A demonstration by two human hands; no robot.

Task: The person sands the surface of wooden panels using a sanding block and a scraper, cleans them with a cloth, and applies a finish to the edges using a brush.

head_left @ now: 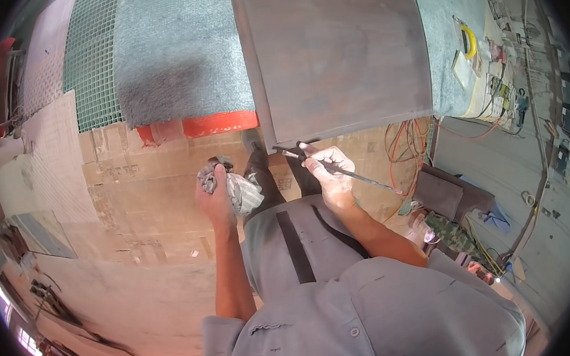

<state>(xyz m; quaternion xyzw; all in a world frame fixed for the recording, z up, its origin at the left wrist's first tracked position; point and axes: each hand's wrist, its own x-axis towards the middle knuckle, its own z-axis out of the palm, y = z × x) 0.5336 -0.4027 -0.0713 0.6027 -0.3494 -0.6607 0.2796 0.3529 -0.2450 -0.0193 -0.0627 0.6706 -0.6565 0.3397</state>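
My left hand [217, 198] is closed round a crumpled grey-and-white rag [244, 192], which bunches above and to the right of the fingers. My right hand [331, 173], with pale dust or paint on its fingers, grips a thin long-handled paintbrush [355, 173]. The brush points left, its tip close to the near left corner of a large flat grey-brown panel [349, 59]; whether it touches cannot be told. The panel lies on a worktop covered in blue-grey carpet [180, 32], its near edge sticking out past the carpet. Faint reddish streaks show on its surface.
A red strip [220, 123] edges the carpet, beside green mesh [93, 59]. Flattened cardboard [158, 188] covers the floor. Orange hoses [406, 145] coil at the right. Yellow-handled tools [468, 42] lie on the worktop's right side, and a dark board [442, 196] leans below.
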